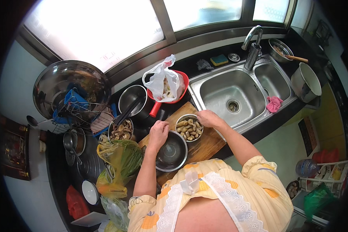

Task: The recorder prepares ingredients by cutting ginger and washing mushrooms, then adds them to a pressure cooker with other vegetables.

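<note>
My left hand [159, 134] is above the left rim of a dark-coated metal bowl [170, 151], its fingers curled together; whether something small is between them cannot be made out. The bowl's inside shows bare. To its upper right stands a steel bowl [189, 127] filled with what look like unshelled peanuts [188, 130]. At that bowl's upper right edge is my right hand [208, 118], fingers bent at the rim; its grip is unclear. Both bowls rest on a wooden cutting board [211, 145].
A red-handled pan [155, 108] holding a white plastic bag [165, 81] stands behind the board. The double steel sink [232, 95] lies right. Leftward are a pot of mushroom-like pieces [121, 130], a yellow bag of greens [119, 162] and a wire rack [84, 110].
</note>
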Demonstrator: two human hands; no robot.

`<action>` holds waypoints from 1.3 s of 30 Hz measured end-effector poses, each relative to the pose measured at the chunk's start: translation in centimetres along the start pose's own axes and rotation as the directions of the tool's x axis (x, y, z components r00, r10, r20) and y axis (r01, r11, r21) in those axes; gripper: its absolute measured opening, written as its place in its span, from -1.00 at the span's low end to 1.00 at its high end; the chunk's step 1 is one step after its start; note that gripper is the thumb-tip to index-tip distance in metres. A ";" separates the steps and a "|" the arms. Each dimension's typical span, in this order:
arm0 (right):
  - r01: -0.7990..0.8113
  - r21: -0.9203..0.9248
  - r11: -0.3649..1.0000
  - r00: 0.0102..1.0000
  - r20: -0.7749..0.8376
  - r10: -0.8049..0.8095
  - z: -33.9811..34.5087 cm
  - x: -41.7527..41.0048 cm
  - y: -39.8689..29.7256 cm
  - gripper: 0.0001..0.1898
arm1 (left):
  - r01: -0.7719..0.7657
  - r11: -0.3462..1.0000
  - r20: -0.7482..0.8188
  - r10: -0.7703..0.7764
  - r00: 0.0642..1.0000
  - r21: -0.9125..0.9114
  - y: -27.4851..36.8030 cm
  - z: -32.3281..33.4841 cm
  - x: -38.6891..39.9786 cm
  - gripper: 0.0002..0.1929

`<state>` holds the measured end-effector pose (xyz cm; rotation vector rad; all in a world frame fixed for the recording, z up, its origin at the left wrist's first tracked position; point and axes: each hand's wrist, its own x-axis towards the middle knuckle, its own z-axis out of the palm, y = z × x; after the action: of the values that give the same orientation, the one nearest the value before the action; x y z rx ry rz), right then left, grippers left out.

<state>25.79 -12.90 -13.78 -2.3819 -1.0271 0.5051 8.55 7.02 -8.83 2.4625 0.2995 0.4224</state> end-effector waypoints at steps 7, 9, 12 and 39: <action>0.078 0.050 0.996 0.996 0.040 -0.080 1.2 -0.2 0.7 -0.74 | 0.077 0.992 -0.095 -0.086 0.992 -0.095 -0.6 -1.4 -4.1 -0.86; 0.088 0.037 0.995 0.996 0.014 -0.088 1.1 -0.7 0.7 -0.75 | 0.127 0.980 -0.088 -0.142 0.986 -0.151 -0.4 -1.8 -5.2 -0.86; 0.076 0.078 0.994 0.995 -0.067 -0.071 0.4 -1.8 1.2 -0.77 | 0.168 0.960 -0.079 -0.190 0.979 -0.223 -0.4 -2.1 -5.8 -0.85; 0.099 0.048 0.994 0.994 -0.053 -0.097 -10.5 -10.0 2.9 -0.78 | 0.752 0.268 0.791 0.066 0.609 -0.602 10.0 9.0 4.0 -0.62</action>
<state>26.25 -25.18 -5.57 -2.2760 -1.0897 0.4276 16.65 -4.37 -8.65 1.1058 0.2229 -0.5196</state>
